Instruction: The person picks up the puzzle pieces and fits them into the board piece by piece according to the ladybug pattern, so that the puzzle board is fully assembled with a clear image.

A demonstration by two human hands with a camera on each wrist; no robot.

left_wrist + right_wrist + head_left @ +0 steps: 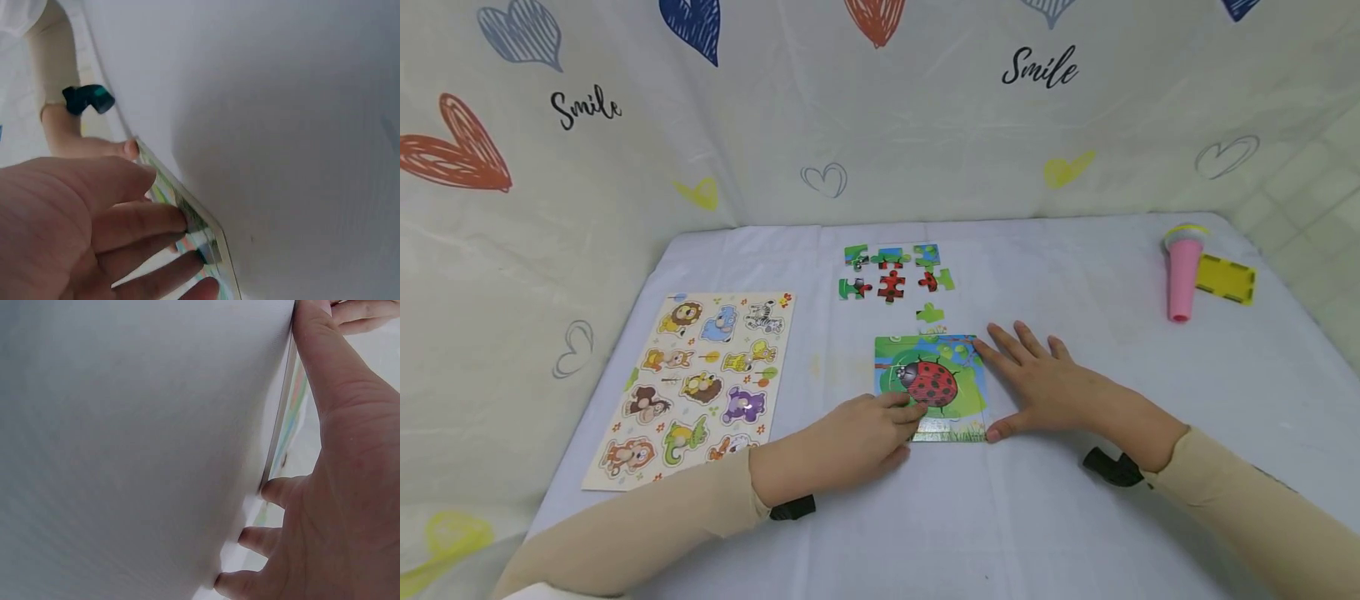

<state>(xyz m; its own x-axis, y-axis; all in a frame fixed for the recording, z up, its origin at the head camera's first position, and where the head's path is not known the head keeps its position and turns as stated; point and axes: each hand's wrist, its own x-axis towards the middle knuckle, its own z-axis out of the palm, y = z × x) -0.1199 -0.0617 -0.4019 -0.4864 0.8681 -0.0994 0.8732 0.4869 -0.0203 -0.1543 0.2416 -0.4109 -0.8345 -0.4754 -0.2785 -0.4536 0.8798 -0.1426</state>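
A square ladybug puzzle board (962,435) lies flat on the white cloth, its red ladybug picture (936,385) facing up. My left hand (853,437) reaches over its lower left part, fingertips on the surface; in the left wrist view the fingers (140,226) extend loosely along the board's edge. At the right side my right hand (1052,392) is spread wide, with thumb and index finger touching the board's right corners. The right wrist view shows the other fingertips (250,584) resting on the cloth. Just beyond the board lies a green jigsaw piece (930,313).
Several loose jigsaw pieces (891,286) lie in two rows farther back. An animal picture board (655,350) is at the left. At the far right are a pink toy microphone (1183,279) and a yellow rectangular piece (1228,281). A heart-printed curtain (917,125) hangs behind the table.
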